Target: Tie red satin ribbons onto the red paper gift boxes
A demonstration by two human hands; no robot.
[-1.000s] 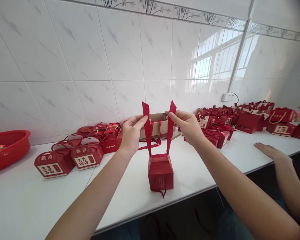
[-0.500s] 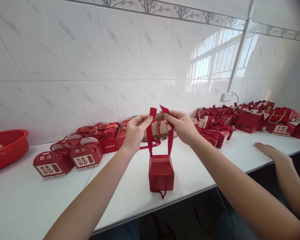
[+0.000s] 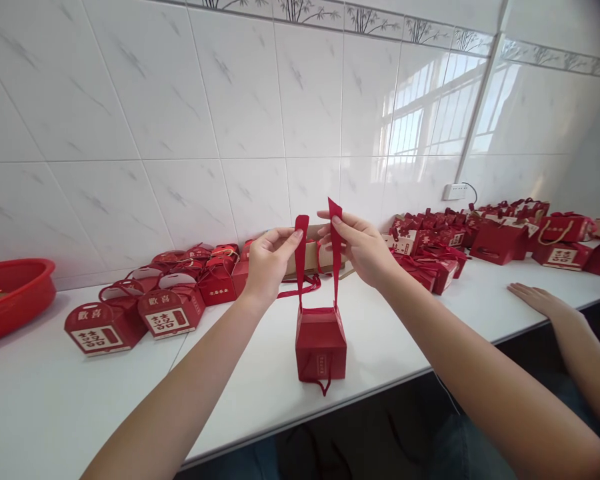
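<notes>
A small red box (image 3: 321, 340) stands upright near the front edge of the white table, a dark red cord loop hanging at its front. Two red ribbon ends rise from its top. My left hand (image 3: 271, 263) pinches the left ribbon end (image 3: 301, 257) between thumb and finger. The right ribbon end (image 3: 336, 263) is held by my right hand (image 3: 363, 247), its pointed tip sticking up above the thumb. Both ribbon ends are stretched upward and apart from each other. Behind my hands is a cardboard box (image 3: 311, 260), partly hidden.
Red gift boxes (image 3: 165, 313) are grouped at the left, beside a red basin (image 3: 20, 293). More red boxes (image 3: 500, 241) crowd the back right. Another person's hand (image 3: 535, 299) rests on the table (image 3: 380, 347) at the right. A tiled wall stands behind.
My right hand has shifted slightly up, with its ribbon end raised and straighter. Fingers of my right hand have spread a little. My left hand has moved slightly left.
</notes>
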